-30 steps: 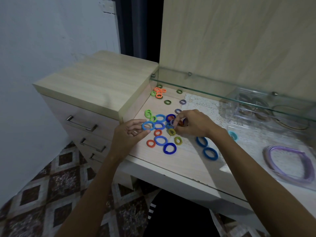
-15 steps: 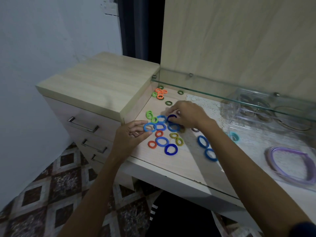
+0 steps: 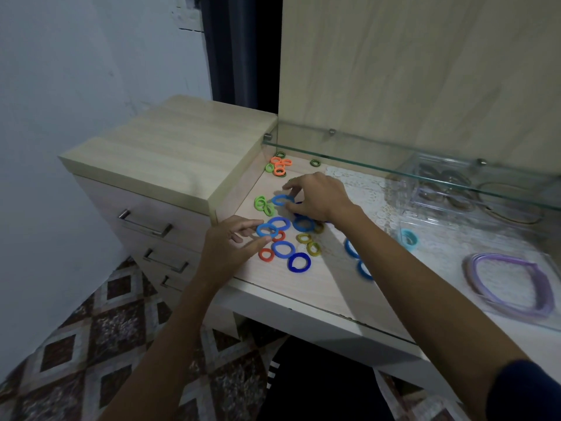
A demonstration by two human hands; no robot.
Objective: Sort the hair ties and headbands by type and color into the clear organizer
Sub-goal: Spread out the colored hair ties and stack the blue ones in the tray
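Observation:
Many hair ties lie scattered on the wooden desk (image 3: 318, 284): blue ones (image 3: 283, 249), a dark blue one (image 3: 299, 262), red (image 3: 266, 254), olive (image 3: 314, 248), green (image 3: 261, 203) and orange (image 3: 280, 165). My left hand (image 3: 227, 247) pinches a light blue hair tie (image 3: 267, 230) between thumb and fingers. My right hand (image 3: 318, 199) reaches over the pile, and its fingertips pinch another blue hair tie (image 3: 282, 200). The clear organizer (image 3: 449, 189) stands at the back right with dark ties inside. Purple headbands (image 3: 510, 287) lie at the right.
A glass shelf (image 3: 394, 159) runs above the back of the desk, over the organizer. A raised drawer cabinet (image 3: 170, 153) borders the desk on the left. A teal tie (image 3: 408, 238) and two blue ties (image 3: 352, 247) lie right of my right forearm.
My right hand has moved back and left across the pile to the blue tie near the green ones. My left hand has stayed put, holding its light blue tie.

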